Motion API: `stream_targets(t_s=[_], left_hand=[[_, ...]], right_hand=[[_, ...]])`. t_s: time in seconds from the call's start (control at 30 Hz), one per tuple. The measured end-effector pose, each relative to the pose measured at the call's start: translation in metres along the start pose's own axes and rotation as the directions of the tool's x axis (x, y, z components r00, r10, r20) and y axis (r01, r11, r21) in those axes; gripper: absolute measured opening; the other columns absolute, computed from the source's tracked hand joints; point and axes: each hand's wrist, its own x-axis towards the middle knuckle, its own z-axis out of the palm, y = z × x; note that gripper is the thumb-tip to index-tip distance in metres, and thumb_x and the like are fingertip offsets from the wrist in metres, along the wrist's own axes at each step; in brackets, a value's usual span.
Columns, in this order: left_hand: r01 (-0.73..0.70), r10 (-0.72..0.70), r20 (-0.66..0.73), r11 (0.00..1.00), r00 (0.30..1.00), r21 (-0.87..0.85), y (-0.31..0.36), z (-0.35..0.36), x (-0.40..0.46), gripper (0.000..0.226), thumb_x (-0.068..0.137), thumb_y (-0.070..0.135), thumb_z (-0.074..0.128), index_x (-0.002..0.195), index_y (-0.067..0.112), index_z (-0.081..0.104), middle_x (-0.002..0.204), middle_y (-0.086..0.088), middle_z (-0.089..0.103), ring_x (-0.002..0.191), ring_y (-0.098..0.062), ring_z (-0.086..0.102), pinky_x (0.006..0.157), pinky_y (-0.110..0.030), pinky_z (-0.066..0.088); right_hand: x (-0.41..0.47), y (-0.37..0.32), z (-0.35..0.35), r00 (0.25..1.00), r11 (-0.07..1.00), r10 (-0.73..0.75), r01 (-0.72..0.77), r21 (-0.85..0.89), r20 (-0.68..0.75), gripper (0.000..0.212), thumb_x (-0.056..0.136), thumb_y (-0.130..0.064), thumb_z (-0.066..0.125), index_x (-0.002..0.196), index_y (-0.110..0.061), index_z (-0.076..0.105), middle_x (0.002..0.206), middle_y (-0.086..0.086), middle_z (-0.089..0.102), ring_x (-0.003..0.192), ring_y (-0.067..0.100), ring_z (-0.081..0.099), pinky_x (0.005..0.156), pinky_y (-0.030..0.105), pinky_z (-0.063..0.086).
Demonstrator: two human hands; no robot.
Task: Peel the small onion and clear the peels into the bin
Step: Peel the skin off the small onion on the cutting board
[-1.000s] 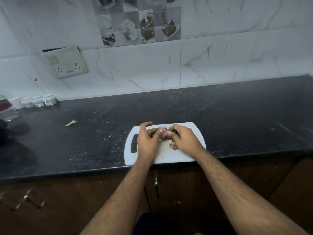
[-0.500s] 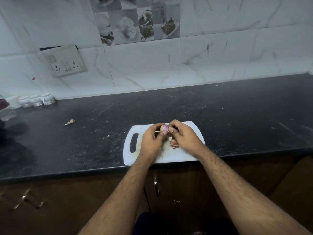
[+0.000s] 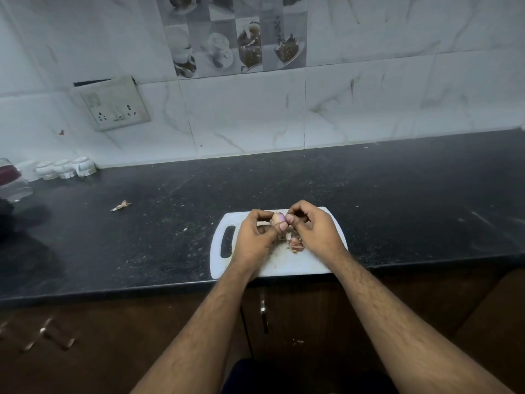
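— Both hands have drifted slightly apart since a moment ago; what's the grip?
— Left hand [image 3: 253,237] curls round the small onion [image 3: 277,218], right hand [image 3: 314,233] pinches its papery skin above the white plastic cutting board [image 3: 284,264]. Dry curled peels [image 3: 296,242] lie on it.

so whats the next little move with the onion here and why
Probably pull the next strip of skin away with the right hand and drop it on the peel pile. The left hand holds the small onion above the white cutting board, and the right hand's fingertips pinch at its side. The onion looks only partly peeled, pale and purple, so clearing peels can wait.
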Motion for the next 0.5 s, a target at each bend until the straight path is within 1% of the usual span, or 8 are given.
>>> stream_targets(t_s=[0.07,0.13,0.17,0.2,0.27,0.37,0.43,0.5], left_hand=[[-0.002,0.002,0.021,1.0,1.0,-0.012,0.0013,-0.0008,0.0001,0.04,0.086,0.008,0.084,0.118,0.007,0.06,0.091,-0.003,0.08,0.08,-0.013,0.075,0.069,-0.022,0.058],[-0.02,0.02,0.04,1.0,0.999,-0.008,0.0,-0.0024,0.0028,0.048,0.084,0.008,0.085,0.126,0.012,0.062,0.105,-0.004,0.078,0.089,-0.019,0.075,0.076,-0.029,0.062],[-0.03,0.03,0.052,1.0,0.998,-0.001,-0.001,-0.0032,0.0041,0.052,0.084,0.008,0.086,0.131,0.016,0.063,0.111,-0.008,0.076,0.091,-0.02,0.075,0.081,-0.034,0.064],[-0.038,0.038,0.062,0.999,0.997,-0.005,-0.0011,-0.0029,0.0043,0.054,0.084,0.007,0.086,0.133,0.018,0.065,0.113,-0.012,0.074,0.091,-0.02,0.074,0.085,-0.037,0.064],[-0.05,0.051,0.068,0.999,0.996,-0.017,-0.003,-0.0031,0.0041,0.049,0.083,0.004,0.085,0.129,0.015,0.07,0.114,-0.016,0.075,0.091,-0.018,0.072,0.088,-0.038,0.064],[-0.049,0.05,0.061,0.999,0.997,-0.01,-0.0038,-0.0027,0.003,0.041,0.083,0.002,0.085,0.122,0.008,0.072,0.117,-0.025,0.072,0.092,-0.017,0.071,0.088,-0.037,0.063],[-0.04,0.04,0.057,0.999,0.998,-0.008,-0.0056,-0.0036,0.0043,0.041,0.083,0.002,0.085,0.121,0.007,0.072,0.117,-0.028,0.071,0.093,-0.02,0.071,0.091,-0.041,0.063],[-0.031,0.03,0.045,1.0,0.999,0.004,-0.0063,-0.0035,0.0051,0.042,0.081,0.002,0.087,0.12,0.008,0.073,0.114,-0.027,0.073,0.092,-0.021,0.071,0.093,-0.044,0.063]], right_hand=[[0.0002,-0.0003,-0.0009,1.0,1.0,-0.009,0.008,-0.023,-0.025,0.007,0.099,-0.018,0.067,0.094,-0.013,0.067,0.083,0.002,0.071,0.058,-0.004,0.062,0.051,0.011,0.048],[0.0,-0.0005,-0.0009,0.999,0.999,-0.006,0.005,-0.042,-0.036,0.007,0.1,-0.019,0.066,0.095,-0.014,0.069,0.084,0.001,0.071,0.059,-0.004,0.062,0.051,0.011,0.049],[-0.0004,-0.0002,-0.0005,1.0,0.999,0.001,-0.002,-0.033,-0.031,0.008,0.1,-0.021,0.065,0.096,-0.015,0.069,0.083,0.0,0.07,0.058,-0.002,0.063,0.051,0.013,0.05],[-0.0007,-0.0004,0.0001,1.0,1.0,0.009,-0.009,-0.013,-0.021,0.009,0.101,-0.022,0.064,0.096,-0.016,0.068,0.082,0.0,0.069,0.056,0.002,0.064,0.05,0.019,0.054],[-0.0003,0.0008,0.0014,1.0,1.0,0.013,-0.013,-0.001,0.002,0.011,0.103,-0.022,0.061,0.094,-0.018,0.065,0.081,0.003,0.067,0.051,0.01,0.063,0.047,0.029,0.056],[0.002,0.0045,0.0016,0.999,0.997,-0.023,0.025,-0.068,0.029,0.017,0.106,-0.02,0.055,0.09,-0.022,0.061,0.083,0.006,0.064,0.051,0.014,0.061,0.046,0.029,0.054],[0.0031,0.0059,0.0019,0.998,0.991,-0.056,0.06,-0.119,0.038,0.021,0.106,-0.019,0.053,0.087,-0.026,0.059,0.089,0.008,0.063,0.058,0.015,0.062,0.05,0.023,0.054],[0.0027,0.0058,0.0018,0.992,0.961,-0.118,0.126,-0.245,0.049,0.021,0.105,-0.016,0.051,0.088,-0.026,0.057,0.092,0.001,0.062,0.079,0.01,0.056,0.057,0.011,0.048]])
